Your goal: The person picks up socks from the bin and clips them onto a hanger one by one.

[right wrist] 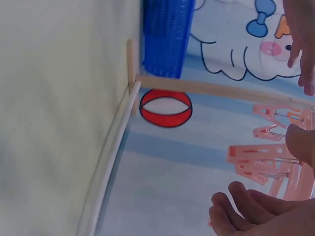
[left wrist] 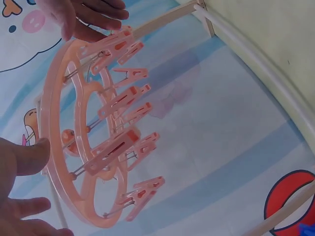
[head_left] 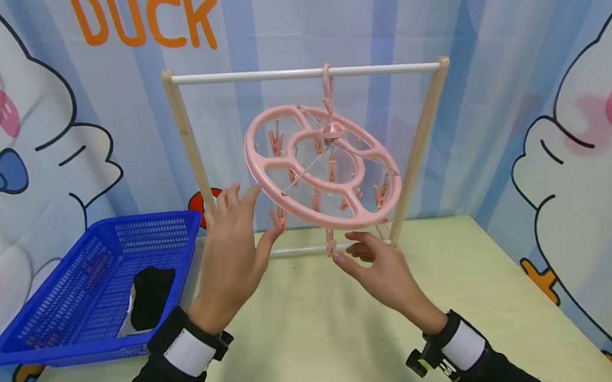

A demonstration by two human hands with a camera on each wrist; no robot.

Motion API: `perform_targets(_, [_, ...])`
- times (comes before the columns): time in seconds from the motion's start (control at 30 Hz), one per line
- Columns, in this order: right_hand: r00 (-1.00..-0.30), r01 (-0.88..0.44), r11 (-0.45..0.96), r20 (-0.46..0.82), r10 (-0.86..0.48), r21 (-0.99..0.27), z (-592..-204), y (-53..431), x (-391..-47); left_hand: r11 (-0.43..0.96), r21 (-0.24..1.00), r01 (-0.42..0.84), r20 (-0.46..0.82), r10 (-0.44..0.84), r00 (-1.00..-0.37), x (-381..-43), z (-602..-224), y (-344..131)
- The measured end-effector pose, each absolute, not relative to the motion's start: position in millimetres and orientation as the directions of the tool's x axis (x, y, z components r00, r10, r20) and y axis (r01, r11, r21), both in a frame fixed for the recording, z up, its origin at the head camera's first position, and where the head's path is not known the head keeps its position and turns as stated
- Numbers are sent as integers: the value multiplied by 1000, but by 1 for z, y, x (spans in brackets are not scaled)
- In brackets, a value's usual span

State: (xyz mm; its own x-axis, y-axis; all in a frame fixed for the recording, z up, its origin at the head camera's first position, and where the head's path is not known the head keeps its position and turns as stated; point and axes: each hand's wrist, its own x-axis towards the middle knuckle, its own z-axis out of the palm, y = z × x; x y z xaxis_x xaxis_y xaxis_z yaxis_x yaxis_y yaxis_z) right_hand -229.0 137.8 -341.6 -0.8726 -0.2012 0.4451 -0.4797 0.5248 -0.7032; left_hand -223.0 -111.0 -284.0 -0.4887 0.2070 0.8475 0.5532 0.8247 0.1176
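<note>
A pink round clip hanger (head_left: pixel 307 214) hangs tilted by its hook (head_left: pixel 327 83) from the white bar of a wooden-sided rack, several pink clips dangling beneath. My left hand (head_left: pixel 233 252) is at the hanger's left side with fingers extended; in the left wrist view its thumb (left wrist: pixel 32 157) overlaps the rim. Below the front rim, my right hand (head_left: pixel 378 269) has its thumb and loosely bent fingers apart, with nothing between them. The thumb tip is right by a low-hanging clip (head_left: pixel 331 243). In the right wrist view, clips (right wrist: pixel 253 153) hang beyond that thumb.
A blue mesh basket (head_left: pixel 72 352) stands on the left of the pale table (head_left: pixel 306 345), holding a black cloth item (head_left: pixel 152 296) with a whitish piece beside it. The rack's wooden posts (head_left: pixel 420 147) flank the hanger. A duck-print curtain (head_left: pixel 294 26) hangs behind.
</note>
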Motion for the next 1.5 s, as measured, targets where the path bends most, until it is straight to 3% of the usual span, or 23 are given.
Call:
perform_targets(0.23, [-950,-293,383,221,-222,-876,-329,136,-237,812,27,582,856,282,-433,-235,-276,-101])
perform_targets(0.7, [-911,-257,13,238,-335,-966,-322,127,-248,825,9,566,849,293,-440,-247,-273,-103])
perform_targets(1.13, [-864,-467,65,440,-245,-882,-308,121,-231,814,39,580,846,282,-452,-251,-271,-103])
perform_targets(1.5, [-839,-529,177,480,-255,-830,-293,126,-220,813,50,580,836,283,-470,-249,-270,-106])
